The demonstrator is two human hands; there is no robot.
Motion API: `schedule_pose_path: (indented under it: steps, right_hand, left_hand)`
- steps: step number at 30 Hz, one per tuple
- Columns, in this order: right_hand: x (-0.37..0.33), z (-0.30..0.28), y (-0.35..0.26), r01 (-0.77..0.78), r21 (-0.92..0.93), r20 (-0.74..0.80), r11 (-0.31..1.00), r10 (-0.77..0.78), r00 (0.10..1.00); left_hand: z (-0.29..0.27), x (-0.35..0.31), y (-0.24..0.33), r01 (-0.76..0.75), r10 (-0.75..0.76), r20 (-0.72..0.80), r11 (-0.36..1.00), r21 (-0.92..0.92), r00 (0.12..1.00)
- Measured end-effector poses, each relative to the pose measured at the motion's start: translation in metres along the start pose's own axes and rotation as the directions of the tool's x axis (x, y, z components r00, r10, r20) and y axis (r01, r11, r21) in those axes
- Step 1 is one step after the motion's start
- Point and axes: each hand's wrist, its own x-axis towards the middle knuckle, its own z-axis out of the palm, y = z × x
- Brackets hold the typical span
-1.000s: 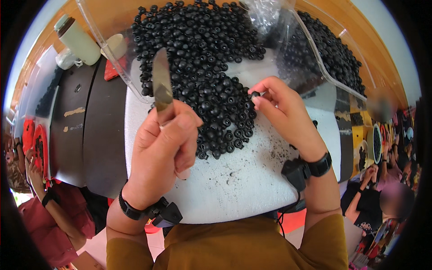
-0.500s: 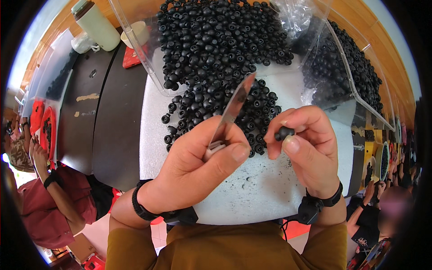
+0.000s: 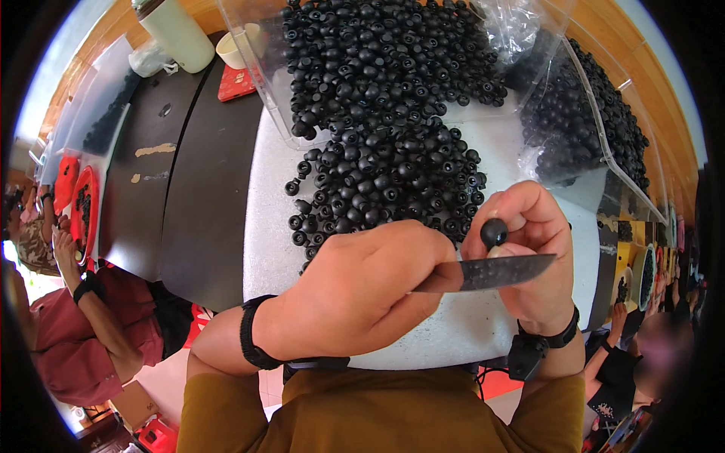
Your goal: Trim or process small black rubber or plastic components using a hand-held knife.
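Note:
My left hand (image 3: 377,287) is closed round a knife, its handle hidden in the palm. The knife's dark-smudged blade (image 3: 506,272) points right and lies across the front of my right hand (image 3: 540,257). Between the fingertips of that hand is a small round black plastic part (image 3: 494,232), just above the blade; whether the two touch I cannot tell. Beyond both hands, a heap of similar black parts (image 3: 385,174) spreads over the white foam board (image 3: 264,219).
A clear plastic bin (image 3: 276,113) at the back, tipped toward me, holds many more black parts. Another clear bin (image 3: 604,143) stands at the right. At the back left are a pale green bottle (image 3: 177,38) and a cream cup (image 3: 238,47). A person (image 3: 98,340) sits at the left.
The knife has swung from pointing up and away to lying rightward in front of my right hand. My left hand has turned back-up. The small black part stays in my right fingers.

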Motion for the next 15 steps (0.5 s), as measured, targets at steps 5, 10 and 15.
schedule_pose_path:
  steps: [5,10,15]
  right_hand:
    - [0.0005,0.0045,0.0021,0.031,0.042,0.094,0.999,-0.035,0.995]
    - [-0.0045,0.006,0.0024,0.027,0.069,0.113,0.997,-0.034,0.993]
    - [-0.0064,0.0093,-0.0013,-0.047,0.168,0.101,0.985,0.03,0.994]
  left_hand:
    - [0.0059,0.0,-0.0098,-0.115,0.118,-0.064,0.992,0.052,0.991]
    - [0.0078,-0.0023,-0.0092,-0.105,0.112,-0.049,0.986,0.129,0.992]
    - [0.0078,-0.0026,-0.0091,-0.112,0.122,-0.056,0.982,0.155,0.991]
